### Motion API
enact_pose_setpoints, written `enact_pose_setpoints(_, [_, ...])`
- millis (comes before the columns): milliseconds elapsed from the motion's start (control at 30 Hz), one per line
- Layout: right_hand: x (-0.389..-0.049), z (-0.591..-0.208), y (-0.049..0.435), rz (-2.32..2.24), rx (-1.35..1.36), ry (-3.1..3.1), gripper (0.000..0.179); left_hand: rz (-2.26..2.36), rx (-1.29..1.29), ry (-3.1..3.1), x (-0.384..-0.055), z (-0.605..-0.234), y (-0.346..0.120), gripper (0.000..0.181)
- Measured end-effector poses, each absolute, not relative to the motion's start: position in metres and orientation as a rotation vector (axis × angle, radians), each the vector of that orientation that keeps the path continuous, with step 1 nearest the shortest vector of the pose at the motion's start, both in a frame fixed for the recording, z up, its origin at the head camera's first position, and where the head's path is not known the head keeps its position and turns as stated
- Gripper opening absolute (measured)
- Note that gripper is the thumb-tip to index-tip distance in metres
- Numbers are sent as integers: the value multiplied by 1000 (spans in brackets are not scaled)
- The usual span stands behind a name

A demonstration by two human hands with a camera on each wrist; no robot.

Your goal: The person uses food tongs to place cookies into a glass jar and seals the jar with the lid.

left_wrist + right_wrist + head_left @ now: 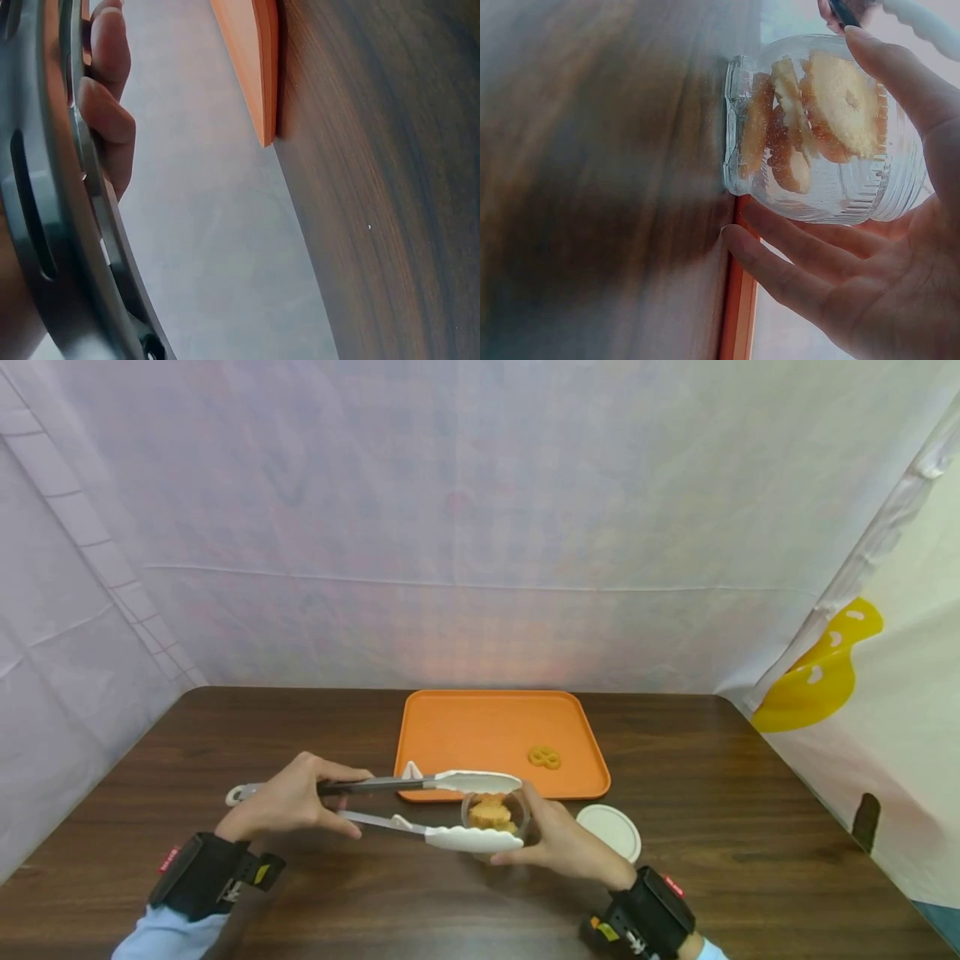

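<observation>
My left hand grips a pair of tongs by its dark metal arms, with thumb and fingers on opposite sides. The tongs' white scalloped tips stand apart, one on each side of the mouth of a glass jar in the head view. The jar is clear and ribbed, and holds several golden-brown cookies. My right hand holds this jar from the right, thumb on one side and fingers round the other. In the left wrist view, the tong arms pass through the left hand.
Behind the jar lies an orange tray with a pretzel-shaped cookie on it. A round white lid rests beside my right hand on the dark wooden table. White cloth hangs behind the table.
</observation>
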State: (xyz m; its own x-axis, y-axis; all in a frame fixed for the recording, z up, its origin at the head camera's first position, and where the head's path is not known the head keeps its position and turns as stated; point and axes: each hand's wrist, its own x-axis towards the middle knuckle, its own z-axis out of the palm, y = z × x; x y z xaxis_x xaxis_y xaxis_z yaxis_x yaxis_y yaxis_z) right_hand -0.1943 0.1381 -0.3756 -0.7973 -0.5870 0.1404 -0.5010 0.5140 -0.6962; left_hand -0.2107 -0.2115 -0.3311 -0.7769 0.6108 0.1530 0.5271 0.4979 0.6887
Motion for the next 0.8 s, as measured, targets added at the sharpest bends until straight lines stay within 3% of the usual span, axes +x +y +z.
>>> enact_pose_setpoints(800, [-194,-375,137,-1156,-964,2652,77,1110,965,2716,-214,-327,-202,61])
